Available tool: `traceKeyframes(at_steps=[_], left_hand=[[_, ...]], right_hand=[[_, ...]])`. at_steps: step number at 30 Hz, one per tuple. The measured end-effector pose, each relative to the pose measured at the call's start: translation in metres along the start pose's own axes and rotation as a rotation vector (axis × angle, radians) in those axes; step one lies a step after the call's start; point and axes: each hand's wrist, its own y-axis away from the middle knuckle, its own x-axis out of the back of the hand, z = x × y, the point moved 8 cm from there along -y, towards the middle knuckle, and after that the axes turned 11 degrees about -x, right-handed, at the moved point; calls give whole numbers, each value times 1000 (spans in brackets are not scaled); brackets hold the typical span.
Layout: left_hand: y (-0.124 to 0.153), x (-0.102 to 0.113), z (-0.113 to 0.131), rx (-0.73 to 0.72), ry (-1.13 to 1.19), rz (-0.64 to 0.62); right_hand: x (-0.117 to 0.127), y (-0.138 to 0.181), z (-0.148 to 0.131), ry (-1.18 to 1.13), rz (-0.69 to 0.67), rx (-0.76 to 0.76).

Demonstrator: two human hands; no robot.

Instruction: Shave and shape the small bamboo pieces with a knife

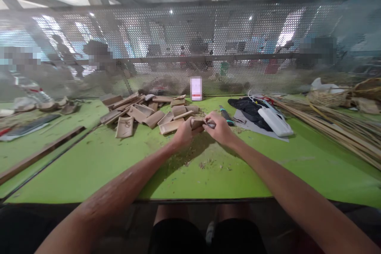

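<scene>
My left hand (183, 134) is closed around a short curved bamboo piece (197, 123) held just above the green table (98, 158). My right hand (219, 127) is closed too, pinching a small dark blade-like tool (210, 124) against the right end of that piece. The two hands meet at the middle of the table. A pile of several similar bamboo pieces (143, 114) lies just behind and left of my left hand. Shavings (205, 162) are scattered on the table under my hands.
A knife with a teal handle (226, 116), dark cloth (250, 108) and a white pouch (275, 122) lie right of my hands. Long bamboo strips (333, 127) and baskets (330, 97) fill the right side. A perforated metal screen (190, 47) backs the table; people sit beyond it.
</scene>
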Motion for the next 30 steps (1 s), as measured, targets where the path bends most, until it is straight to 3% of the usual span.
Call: traceKeyframes(at_steps=[4,9,17,22,30], left_hand=[[2,1,-5,22,0,36],[1,-4,-11,64,-78,53],[1,-5,4,76,-255,25],[-1,-4,12,3,-258,13],[-5,-6,9,51,-300,-9]], right_hand=[[-6,2,-7,95,-65,66],[-12,5,-16,307,-48,99],[-16,5,-26,691,-74,33],[-18,3,-17,742,-108,-62],[-20,3,-22,682,-67,43]])
